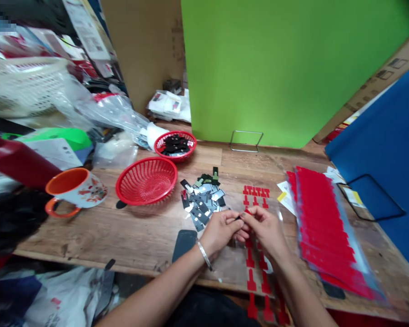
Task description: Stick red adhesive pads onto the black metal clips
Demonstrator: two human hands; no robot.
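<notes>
Together, your left hand (pixel 223 230) and right hand (pixel 264 227) pinch a small dark piece (pixel 238 218) over red T-shaped cut-outs (pixel 252 309), their rows running toward you; the grey tab pile (pixel 204 202) lies ahead, nearer your left.

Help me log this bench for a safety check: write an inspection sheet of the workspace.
Surface: brown wood-grain table, dark marks near its front edge.
Job's things: heap of flat grey and black pieces; columns of red T-shaped pieces.
Clutter: white floral mug with orange handle; crinkled clear plastic bag.
Hands: left hand pinches a small dark piece, mostly hidden; right hand meets it at the fingertips.
Cables: nothing seen.
Surroundings: flat green panel behind, flat blue panel at right.
</notes>
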